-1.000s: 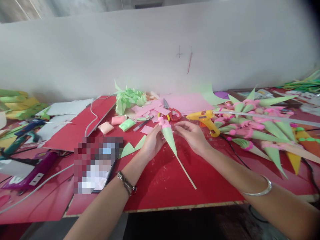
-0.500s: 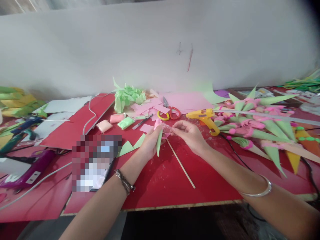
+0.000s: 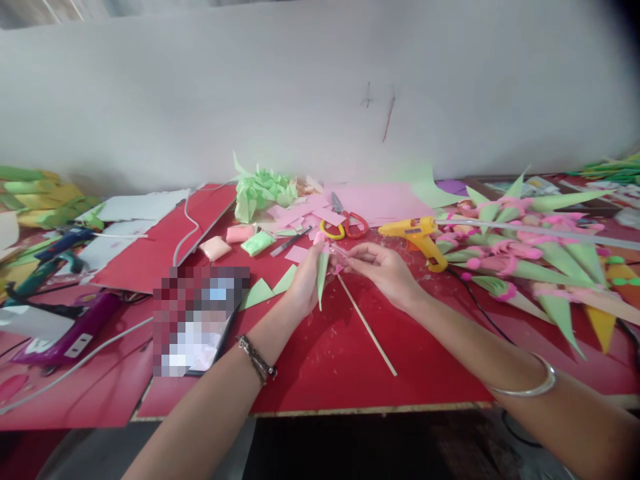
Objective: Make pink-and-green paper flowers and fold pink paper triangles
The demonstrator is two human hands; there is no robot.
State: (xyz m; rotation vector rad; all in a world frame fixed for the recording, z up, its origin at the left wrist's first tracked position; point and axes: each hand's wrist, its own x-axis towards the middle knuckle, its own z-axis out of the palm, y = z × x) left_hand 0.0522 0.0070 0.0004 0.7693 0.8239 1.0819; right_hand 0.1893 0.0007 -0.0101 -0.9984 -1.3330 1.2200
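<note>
Head view: pink-and-green paper piece (image 3: 323,280) over the table (image 3: 310,373), in the left hand (image 3: 306,279).
Green tip aimed from the fingers toward the table's near edge. Just right, pinched at the right hand's (image 3: 380,270) fingertips: pink bit (image 3: 339,251), too small to tell. Slanting down-right below both hands: pale stick (image 3: 367,325), upper end hidden.

Left forearm (image 3: 225,393) is stretched in over the tabletop's (image 3: 310,377) near edge from the left, right forearm (image 3: 470,347) from the right; both angled inward. Hands are held close together, just apart, over the tabletop's middle. Left hand (image 3: 304,285) is curled in a grip, thumb pointed toward the far edge. Right hand (image 3: 386,275) is pinched at thumb and forefinger, other fingers bent.
</note>
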